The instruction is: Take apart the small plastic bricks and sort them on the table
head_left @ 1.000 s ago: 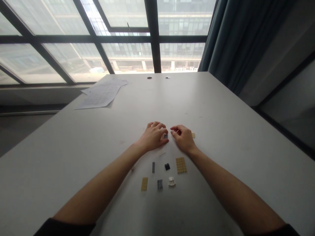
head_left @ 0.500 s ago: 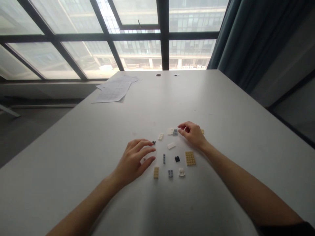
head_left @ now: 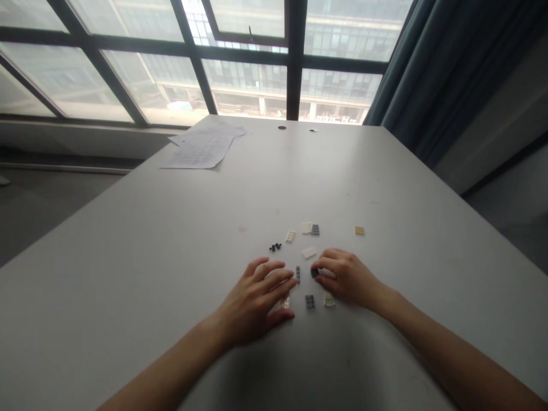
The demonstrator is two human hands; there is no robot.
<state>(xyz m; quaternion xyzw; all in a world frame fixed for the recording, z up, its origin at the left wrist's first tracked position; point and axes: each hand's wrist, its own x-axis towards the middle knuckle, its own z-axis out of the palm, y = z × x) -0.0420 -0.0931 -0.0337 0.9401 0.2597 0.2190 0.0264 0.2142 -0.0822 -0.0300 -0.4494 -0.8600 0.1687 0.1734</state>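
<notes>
My left hand (head_left: 265, 294) hovers low over the table with its fingers spread, partly covering a pale brick (head_left: 286, 302). A slim grey plate (head_left: 298, 274) with a row of studs lies at its fingertips. The thumb and fingers of my right hand (head_left: 345, 275) close around a small black brick (head_left: 314, 273). Below it are a grey studded brick (head_left: 310, 302) and a white piece (head_left: 329, 300). The large tan plate is hidden, seemingly by my right hand.
Farther up the white table (head_left: 274, 194) lie black pieces (head_left: 275, 247), a white studded plate (head_left: 290, 236), a smooth white tile (head_left: 309, 253), a white plate (head_left: 307, 228), a grey plate (head_left: 315, 230) and a yellow plate (head_left: 359, 230). Paper sheets (head_left: 201, 149) rest at the far left.
My right hand has come back toward me from beside the far grey plate and closed on the black brick. My left hand has shifted right and nearer, over the pale brick.
</notes>
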